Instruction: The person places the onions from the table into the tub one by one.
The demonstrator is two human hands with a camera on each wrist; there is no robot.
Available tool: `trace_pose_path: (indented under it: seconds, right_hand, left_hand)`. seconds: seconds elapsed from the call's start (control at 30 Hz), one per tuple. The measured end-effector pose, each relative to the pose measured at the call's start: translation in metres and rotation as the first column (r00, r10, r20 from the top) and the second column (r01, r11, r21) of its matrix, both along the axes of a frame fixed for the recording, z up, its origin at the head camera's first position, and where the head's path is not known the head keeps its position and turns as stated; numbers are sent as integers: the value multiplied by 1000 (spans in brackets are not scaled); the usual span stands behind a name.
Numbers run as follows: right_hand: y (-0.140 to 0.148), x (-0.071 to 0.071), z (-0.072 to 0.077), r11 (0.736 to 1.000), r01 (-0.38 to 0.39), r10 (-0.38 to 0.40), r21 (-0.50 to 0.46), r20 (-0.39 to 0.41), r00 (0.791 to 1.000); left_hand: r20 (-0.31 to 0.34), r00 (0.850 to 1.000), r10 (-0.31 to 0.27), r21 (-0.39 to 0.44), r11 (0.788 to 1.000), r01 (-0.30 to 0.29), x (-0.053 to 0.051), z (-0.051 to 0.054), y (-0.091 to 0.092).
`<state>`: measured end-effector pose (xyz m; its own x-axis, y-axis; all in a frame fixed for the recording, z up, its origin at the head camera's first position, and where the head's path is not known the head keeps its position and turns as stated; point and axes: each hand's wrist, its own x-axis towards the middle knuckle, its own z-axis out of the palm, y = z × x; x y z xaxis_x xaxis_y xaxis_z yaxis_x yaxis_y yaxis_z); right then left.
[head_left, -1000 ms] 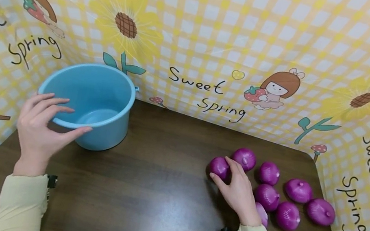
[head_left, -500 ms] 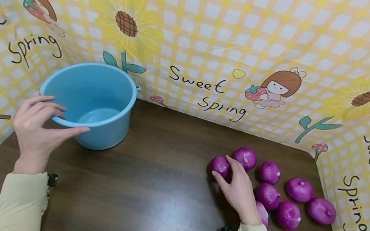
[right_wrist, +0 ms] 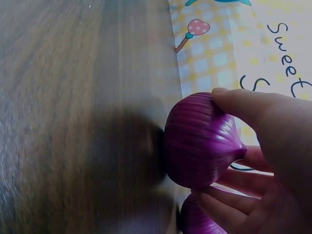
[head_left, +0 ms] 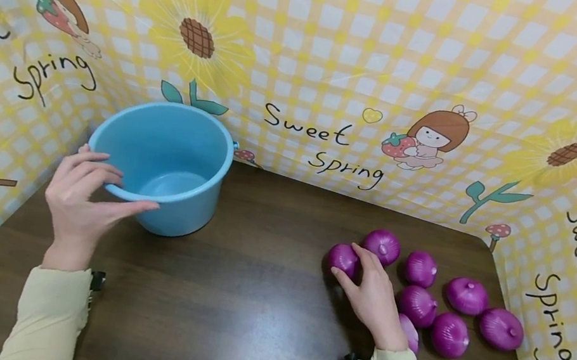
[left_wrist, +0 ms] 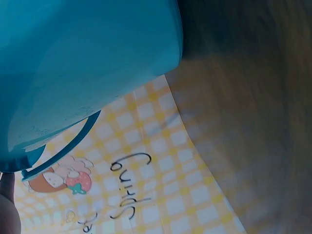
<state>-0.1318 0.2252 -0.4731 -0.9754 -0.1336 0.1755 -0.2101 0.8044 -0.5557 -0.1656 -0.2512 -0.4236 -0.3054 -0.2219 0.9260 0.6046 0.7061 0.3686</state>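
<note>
At the left of the head view, my left hand point(head_left: 81, 204) grips the near-left rim of a blue bucket point(head_left: 184, 213), thumb outside and fingertips over the edge. Its visible inside holds nothing. The bucket wall point(left_wrist: 92, 63) fills the upper left of the left wrist view, with its handle point(left_wrist: 68, 151) hanging beside it. On the right, my right hand point(head_left: 374, 298) holds a purple onion point(head_left: 341, 260) between thumb and fingers. In the right wrist view this onion point(right_wrist: 200, 141) appears at the tabletop, its pointed tip toward the palm.
Several more purple onions point(head_left: 417, 305) lie at the right of the dark wooden table point(head_left: 243, 275); one is partly hidden by my right wrist. A yellow checked cloth point(head_left: 311, 49) with printed flowers and figures walls in the back and both sides.
My left hand has closed onto the rim and moved right, with the bucket shifting right along the table. The right hand and its onion have stayed in place.
</note>
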Motion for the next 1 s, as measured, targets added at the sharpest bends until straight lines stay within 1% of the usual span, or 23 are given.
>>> trace_pose_path:
  seconds: [0.2, 0.5, 0.6, 0.8, 1.0]
  right_hand:
    - [0, 0, 0, 1000, 1, -1, -28, -10, 1000]
    - [1, 0, 2, 998, 7, -9, -56, -43, 999]
    - [2, 0, 3, 998, 11, -14, -61, -52, 999]
    - [2, 0, 5, 997, 15, -20, -71, -72, 997]
    - [3, -1, 6, 997, 22, -28, -74, -71, 997]
  left_hand:
    - [14, 999, -52, -33, 998, 52, 1, 0, 14]
    - [-10, 994, -112, -54, 992, 112, 6, 9, 38]
    - [-8, 992, -123, -65, 990, 122, 5, 8, 41]
    - [19, 988, -151, -89, 984, 153, 2, 1, 42]
    - [13, 982, -186, -95, 978, 187, 2, 1, 50]
